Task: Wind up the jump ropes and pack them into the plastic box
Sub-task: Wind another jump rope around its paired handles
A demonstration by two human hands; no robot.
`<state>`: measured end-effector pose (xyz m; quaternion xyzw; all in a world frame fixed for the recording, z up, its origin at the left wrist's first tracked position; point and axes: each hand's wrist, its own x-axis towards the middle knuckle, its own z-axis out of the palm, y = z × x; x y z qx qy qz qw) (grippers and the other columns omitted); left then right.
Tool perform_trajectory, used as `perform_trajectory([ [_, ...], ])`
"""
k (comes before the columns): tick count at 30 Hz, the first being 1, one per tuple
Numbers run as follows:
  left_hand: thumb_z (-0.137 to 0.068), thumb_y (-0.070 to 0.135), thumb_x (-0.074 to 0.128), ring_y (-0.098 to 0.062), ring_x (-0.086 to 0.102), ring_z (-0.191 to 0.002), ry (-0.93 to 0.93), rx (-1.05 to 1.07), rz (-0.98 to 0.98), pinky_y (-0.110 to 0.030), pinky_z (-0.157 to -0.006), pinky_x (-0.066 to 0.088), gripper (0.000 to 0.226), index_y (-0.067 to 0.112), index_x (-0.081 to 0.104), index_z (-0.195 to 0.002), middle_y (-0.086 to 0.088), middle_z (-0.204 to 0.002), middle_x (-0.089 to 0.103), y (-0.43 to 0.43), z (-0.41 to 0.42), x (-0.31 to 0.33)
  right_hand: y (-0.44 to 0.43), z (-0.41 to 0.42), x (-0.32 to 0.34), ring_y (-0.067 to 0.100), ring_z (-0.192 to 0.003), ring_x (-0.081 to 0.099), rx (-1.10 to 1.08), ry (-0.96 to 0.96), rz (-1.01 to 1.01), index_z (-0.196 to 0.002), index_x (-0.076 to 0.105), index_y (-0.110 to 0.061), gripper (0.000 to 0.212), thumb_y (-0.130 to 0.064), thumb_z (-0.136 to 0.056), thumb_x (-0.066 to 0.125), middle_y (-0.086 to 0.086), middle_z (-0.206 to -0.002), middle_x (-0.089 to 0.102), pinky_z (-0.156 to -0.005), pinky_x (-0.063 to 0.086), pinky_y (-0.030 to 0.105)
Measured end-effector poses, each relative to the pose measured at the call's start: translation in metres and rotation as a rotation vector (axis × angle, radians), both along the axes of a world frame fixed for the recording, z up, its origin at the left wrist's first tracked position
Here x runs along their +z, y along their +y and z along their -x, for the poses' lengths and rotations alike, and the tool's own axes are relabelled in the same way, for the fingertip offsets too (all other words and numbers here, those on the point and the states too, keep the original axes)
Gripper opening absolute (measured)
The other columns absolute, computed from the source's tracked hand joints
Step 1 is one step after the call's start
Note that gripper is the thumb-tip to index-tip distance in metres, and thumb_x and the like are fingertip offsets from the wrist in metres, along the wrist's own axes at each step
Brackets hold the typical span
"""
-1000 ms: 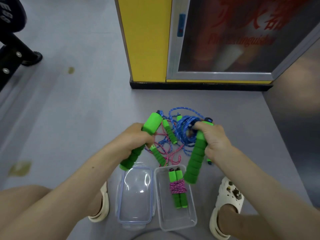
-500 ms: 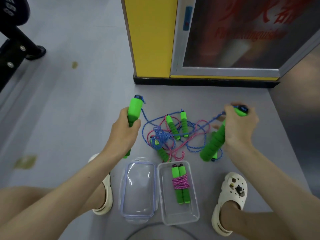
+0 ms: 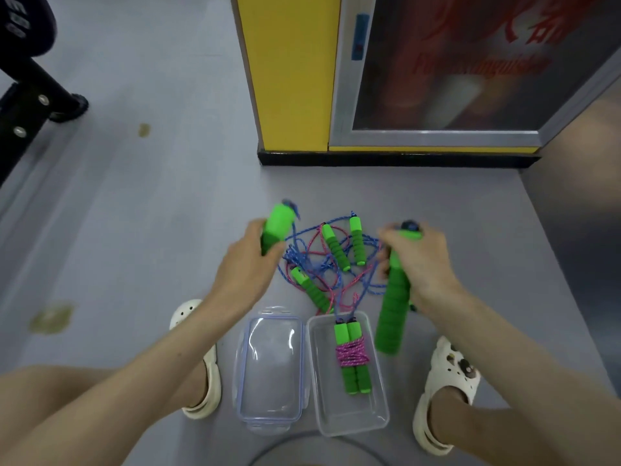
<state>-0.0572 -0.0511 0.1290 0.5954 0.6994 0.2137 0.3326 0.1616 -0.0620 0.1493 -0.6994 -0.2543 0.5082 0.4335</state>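
Note:
My left hand [image 3: 247, 267] grips one green foam handle [image 3: 277, 223] of a blue jump rope, held upright. My right hand [image 3: 418, 260] grips the other green handle [image 3: 393, 297], which points down toward me. The blue cord [image 3: 302, 237] runs from both handles into a tangled pile of blue and pink ropes [image 3: 331, 264] with three small green handles on the floor between my hands. In front of me the clear plastic box [image 3: 353, 418] holds one wound rope with pink cord [image 3: 352, 354] round its paired green handles.
The box's clear lid [image 3: 268, 364] lies just left of the box. My feet in cream clogs stand at the left [image 3: 201, 358] and the right [image 3: 447, 388]. A yellow-framed cabinet [image 3: 292, 72] stands behind the pile, and black equipment [image 3: 30, 82] sits at the far left.
A second ago my hands were together with the blue cord bunched at the right handle. They pulled far apart, the cord dropped onto the pile, and now they have drawn slightly closer.

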Motion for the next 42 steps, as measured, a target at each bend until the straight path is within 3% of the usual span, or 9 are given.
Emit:
perform_trajectory([
  [2,-0.094,0.027,0.054,-0.031,0.059,-0.075,-0.037,-0.017,-0.035,-0.038,-0.067,0.048,0.034,0.021,0.042,-0.125,-0.003,-0.081,0.058,0.003,-0.003,0.003,0.009,-0.011,0.004,0.015,-0.035,0.046,-0.074,-0.012,-0.004,-0.081,0.055,-0.01,0.01,-0.008,-0.083,0.065,0.009,-0.054,0.052,-0.038,0.043,0.023],
  [5,-0.091,0.022,0.055,-0.03,0.061,-0.067,0.07,-0.119,0.445,-0.035,-0.064,0.048,0.027,0.01,0.05,-0.116,-0.011,-0.09,0.063,-0.018,-0.013,-0.009,-0.011,0.002,-0.014,0.017,-0.038,0.049,0.143,0.279,0.437,-0.087,0.056,-0.009,0.016,-0.019,-0.084,0.069,0.01,-0.051,0.052,-0.04,0.044,0.023],
  [10,-0.094,0.025,0.054,-0.019,0.056,-0.081,0.037,-0.2,-0.098,-0.032,-0.069,0.04,0.031,0.026,0.044,-0.123,0.002,-0.094,0.06,-0.013,-0.024,0.0,0.006,0.003,-0.02,0.019,-0.062,0.052,-0.006,0.428,0.167,-0.089,0.05,-0.015,0.007,-0.011,-0.092,0.055,0.009,-0.072,0.051,-0.062,0.047,0.034],
  [15,-0.085,0.008,0.055,-0.02,0.055,-0.06,-0.114,-0.12,0.49,-0.024,-0.054,0.043,0.003,0.01,0.055,-0.083,-0.007,-0.073,0.058,-0.019,-0.031,-0.011,-0.014,0.005,-0.029,0.021,-0.067,0.053,0.194,0.493,0.555,-0.087,0.052,-0.008,0.011,-0.003,-0.095,0.046,0.01,-0.075,0.053,-0.058,0.046,0.036],
  [19,-0.089,0.012,0.062,-0.017,0.059,-0.06,-0.443,-0.103,0.483,-0.027,-0.054,0.047,0.013,0.012,0.058,-0.101,-0.007,-0.079,0.064,-0.013,-0.036,-0.003,-0.006,0.009,-0.021,0.019,-0.067,0.061,0.17,0.471,0.275,-0.094,0.055,-0.008,0.012,0.002,-0.087,0.059,0.011,-0.081,0.06,-0.045,0.053,0.027],
  [25,-0.09,0.018,0.064,-0.015,0.068,-0.075,-0.741,-0.145,0.544,-0.025,-0.06,0.054,0.037,0.022,0.046,-0.122,-0.004,-0.092,0.067,-0.033,-0.047,-0.001,-0.003,0.019,-0.027,0.018,-0.074,0.066,0.059,0.363,0.059,-0.115,0.056,0.002,0.033,-0.005,-0.084,0.066,0.013,-0.096,0.066,-0.055,0.058,0.03],
  [31,-0.086,0.004,0.066,-0.026,0.068,-0.085,-0.813,-0.068,0.485,-0.043,-0.079,0.057,0.04,0.022,0.048,-0.117,-0.008,-0.097,0.069,-0.019,-0.044,-0.004,0.005,0.016,-0.023,0.02,-0.071,0.062,0.005,0.729,-0.019,-0.098,0.055,-0.005,0.016,-0.006,-0.098,0.039,0.011,-0.085,0.06,-0.057,0.057,0.031],
  [37,-0.087,0.001,0.063,-0.04,0.066,-0.096,-0.884,-0.082,0.533,-0.054,-0.086,0.053,0.042,0.021,0.048,-0.121,-0.019,-0.107,0.067,-0.017,-0.042,-0.003,0.006,0.014,-0.027,0.024,-0.078,0.057,0.028,0.621,0.002,-0.114,0.052,-0.002,0.021,-0.005,-0.098,0.04,0.013,-0.087,0.058,-0.064,0.055,0.036],
  [42,-0.088,0.001,0.063,-0.033,0.069,-0.083,-0.806,-0.16,0.506,-0.05,-0.08,0.056,0.045,0.025,0.046,-0.122,-0.014,-0.101,0.068,-0.021,-0.045,-0.007,0.01,0.02,-0.028,0.025,-0.073,0.055,-0.052,0.48,0.045,-0.083,0.055,-0.004,0.023,0.003,-0.096,0.037,0.014,-0.079,0.056,-0.069,0.052,0.044],
])
